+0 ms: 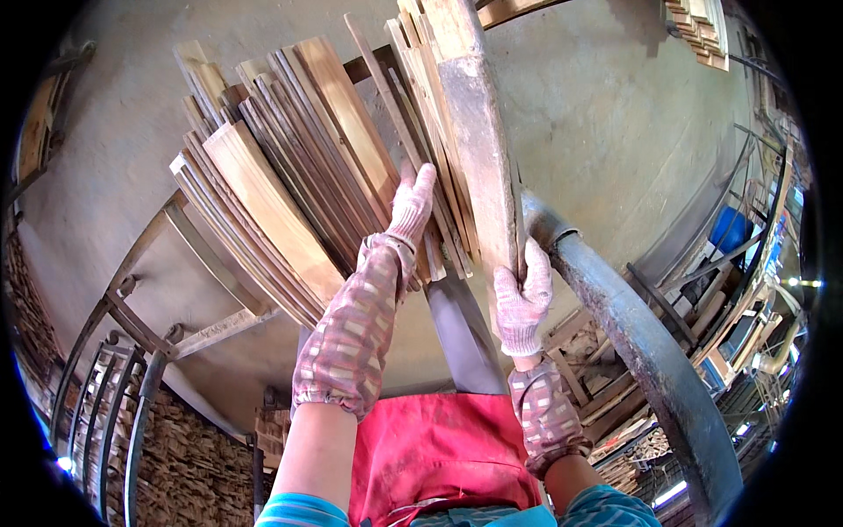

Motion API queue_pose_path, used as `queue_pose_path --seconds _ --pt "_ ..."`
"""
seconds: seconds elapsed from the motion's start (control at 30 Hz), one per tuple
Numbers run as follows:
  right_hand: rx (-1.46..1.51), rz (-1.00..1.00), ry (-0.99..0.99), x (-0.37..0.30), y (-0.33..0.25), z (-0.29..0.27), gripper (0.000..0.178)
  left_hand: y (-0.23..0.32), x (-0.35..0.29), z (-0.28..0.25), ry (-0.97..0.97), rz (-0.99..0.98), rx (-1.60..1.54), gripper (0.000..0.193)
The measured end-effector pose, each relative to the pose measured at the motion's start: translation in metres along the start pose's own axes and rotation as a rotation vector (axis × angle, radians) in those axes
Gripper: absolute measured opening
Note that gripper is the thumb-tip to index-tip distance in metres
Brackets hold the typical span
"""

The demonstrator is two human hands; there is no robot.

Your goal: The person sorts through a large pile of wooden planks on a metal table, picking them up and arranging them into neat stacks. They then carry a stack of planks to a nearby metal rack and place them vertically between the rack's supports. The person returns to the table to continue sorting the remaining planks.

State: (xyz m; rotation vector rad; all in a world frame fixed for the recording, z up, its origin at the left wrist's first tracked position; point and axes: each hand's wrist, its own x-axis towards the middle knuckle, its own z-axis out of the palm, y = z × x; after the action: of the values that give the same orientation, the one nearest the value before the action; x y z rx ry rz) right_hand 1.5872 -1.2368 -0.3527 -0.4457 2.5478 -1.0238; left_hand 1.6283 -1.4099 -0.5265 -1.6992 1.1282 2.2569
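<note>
Both my hands wear pale knitted gloves, with checked sleeve covers over the forearms. My left hand (pixel 413 206) is closed around a thin wooden slat (pixel 384 86) at the right side of a row of slats. That row of wooden slats (pixel 285 167) stands on edge, mixed light and dark, with a wide pale board (pixel 263 198) among them. My right hand (pixel 524 299) grips the near end of a thick, worn wooden plank (pixel 479 132), thumb on one side and fingers on the other. More narrow slats (pixel 439 132) lie between the plank and my left hand.
A thick, scuffed metal pipe (pixel 645 342) curves past on the right. Metal cart frames (pixel 145 325) stand at the left, near heaps of wood pieces (pixel 189 457). Scrap wood (pixel 606 386) and a blue container (pixel 731 230) are at the right. Stacked slats (pixel 700 33) show at the upper right.
</note>
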Motion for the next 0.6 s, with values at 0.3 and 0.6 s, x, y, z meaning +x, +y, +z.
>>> queue_pose_path --seconds 0.3,0.6 --pt "0.040 0.053 0.009 -0.010 0.002 0.015 0.056 0.005 -0.057 0.007 0.069 -0.098 -0.094 0.049" --pt "-0.123 -0.101 -0.096 0.034 -0.028 0.079 0.049 -0.113 -0.139 0.041 0.494 0.200 0.347 0.053"
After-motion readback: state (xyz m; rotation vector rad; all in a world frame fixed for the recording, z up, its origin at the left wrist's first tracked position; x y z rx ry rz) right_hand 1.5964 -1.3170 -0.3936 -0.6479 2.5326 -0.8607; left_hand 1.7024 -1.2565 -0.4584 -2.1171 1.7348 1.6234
